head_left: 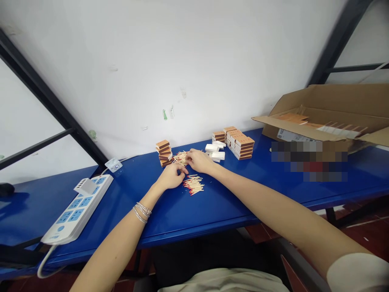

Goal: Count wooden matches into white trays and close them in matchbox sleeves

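A heap of loose matches (180, 157) lies on the blue table, partly hidden behind my hands. Nearer to me is a smaller bunch of red-headed matches (194, 185), laid roughly side by side. My right hand (199, 161) reaches into the heap's right side with its fingers closed on matches. Beside the heap's near edge, my left hand (172, 176) has curled fingers, thumb close to forefinger; whatever they hold is too small to make out. Just left of the heap rises an uneven stack of brown matchboxes (164, 152).
White inner trays (216, 151) sit right of the heap, beside stacked matchboxes (240, 142). An open cardboard box (291, 126) with more boxes inside stands at the right. A white power strip (79, 209) lies at the left, and a wall (194, 73) closes off the back.
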The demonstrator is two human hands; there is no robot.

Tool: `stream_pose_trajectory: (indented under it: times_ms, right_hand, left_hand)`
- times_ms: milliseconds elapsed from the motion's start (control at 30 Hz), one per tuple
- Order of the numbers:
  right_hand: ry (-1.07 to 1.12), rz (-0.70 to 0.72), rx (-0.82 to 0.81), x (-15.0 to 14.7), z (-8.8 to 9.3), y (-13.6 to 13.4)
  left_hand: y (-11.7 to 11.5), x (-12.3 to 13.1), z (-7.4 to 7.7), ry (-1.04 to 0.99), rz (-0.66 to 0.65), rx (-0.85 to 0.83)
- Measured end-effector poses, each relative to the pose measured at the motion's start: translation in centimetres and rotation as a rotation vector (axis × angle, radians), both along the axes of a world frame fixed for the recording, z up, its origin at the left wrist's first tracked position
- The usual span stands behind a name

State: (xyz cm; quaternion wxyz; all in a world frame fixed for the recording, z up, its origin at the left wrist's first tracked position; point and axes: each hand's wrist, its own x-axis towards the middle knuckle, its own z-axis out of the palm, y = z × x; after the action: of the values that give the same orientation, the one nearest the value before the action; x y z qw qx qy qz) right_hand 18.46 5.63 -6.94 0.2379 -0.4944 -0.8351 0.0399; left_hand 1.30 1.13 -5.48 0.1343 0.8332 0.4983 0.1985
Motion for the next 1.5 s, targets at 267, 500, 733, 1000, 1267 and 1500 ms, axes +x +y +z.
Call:
stream_pose_trajectory:
  times_ms: [267, 500, 733, 1000, 1267, 1500]
  right_hand:
    - [0.148, -0.033, 0.0, 1.3, 0.8, 0.4]
    - [0.549, 0.078, -0.312, 1.6, 2.0, -1.3]
    - [0.468, 0.348, -0.755, 1.5, 2.1, -2.5]
    - [0.243, 0.11, -0.272, 2.1, 1.4, -0.9]
    - [0.06, -0.056, -0.091, 1.4, 0.6, -0.2]
    - [0.006, -0.09, -0.099, 0.8, 0.6, -0.2]
  left_hand:
    - [0.4, -0.5, -0.1, -0.007, 0.052, 0.039]
    - [0.7, -0.8, -0.3, -0.006, 0.115, 0.017]
    - [0.6, -0.9, 0.1, 0.027, 0.074, 0.027]
    - [0.6, -1.1, -0.2, -0.004, -0.068, 0.036]
    - [0.4, -0.8, 0.0, -0.021, -0.152, -0.041]
    - [0.7, -1.0, -0.3, -0.028, -0.162, -0.017]
